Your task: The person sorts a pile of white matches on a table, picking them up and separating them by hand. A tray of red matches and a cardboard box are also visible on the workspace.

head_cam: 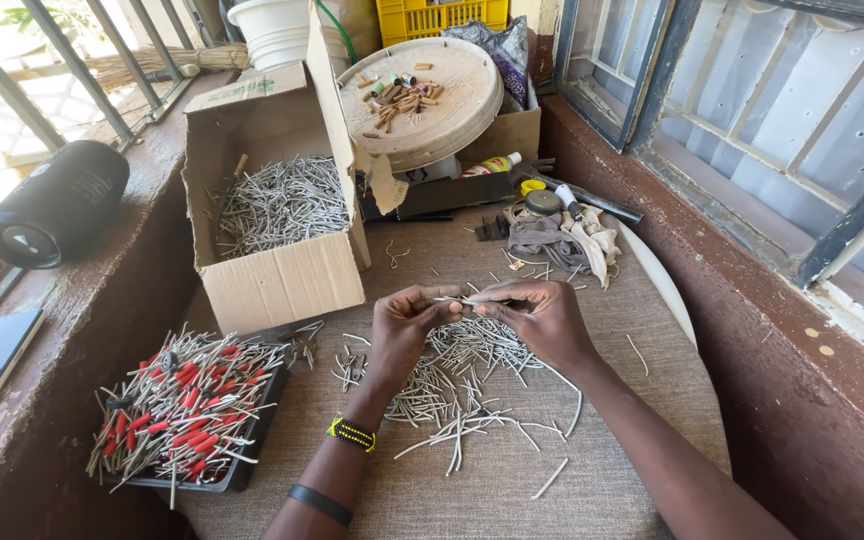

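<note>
Two hands meet above the pile of pale sticks on the mat, the left hand and right hand both pinching one thin stick lying sideways between them.

Bright daylight, sharp focus.
Sun enters through the barred opening at upper left; wide-angle distortion bends the frame edges.

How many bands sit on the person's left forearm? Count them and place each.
2. A yellow-and-black beaded bracelet circles the wrist of the left hand; a plain black band sits higher up the forearm. None shows on the right hand's arm.
</note>
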